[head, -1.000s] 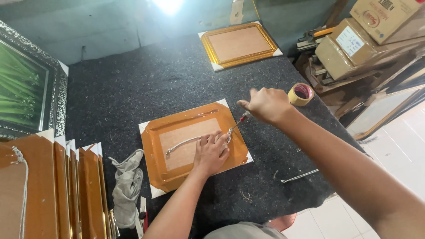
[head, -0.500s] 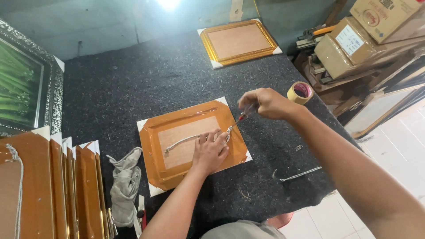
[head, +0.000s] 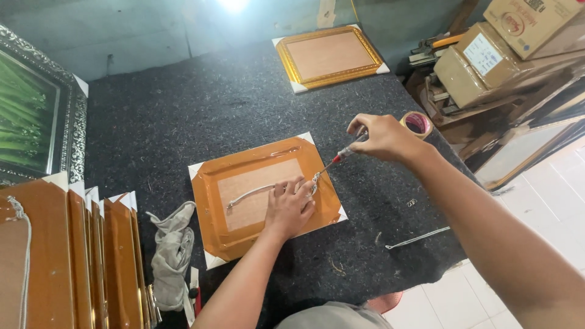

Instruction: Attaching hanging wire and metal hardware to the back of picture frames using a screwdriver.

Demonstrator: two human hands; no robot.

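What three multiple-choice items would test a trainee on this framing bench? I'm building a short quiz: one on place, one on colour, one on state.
1. The roll of tape lies: A beside the right hand; B on the rag; C on the far frame.
2. The frame under the hands is: A green; B orange; C black.
3. The left hand is: A raised; B pressing the cord onto the frame; C holding the rag.

A: tape sits just past the right hand.
B: orange wrapping.
B: fingers rest on the cord's end.
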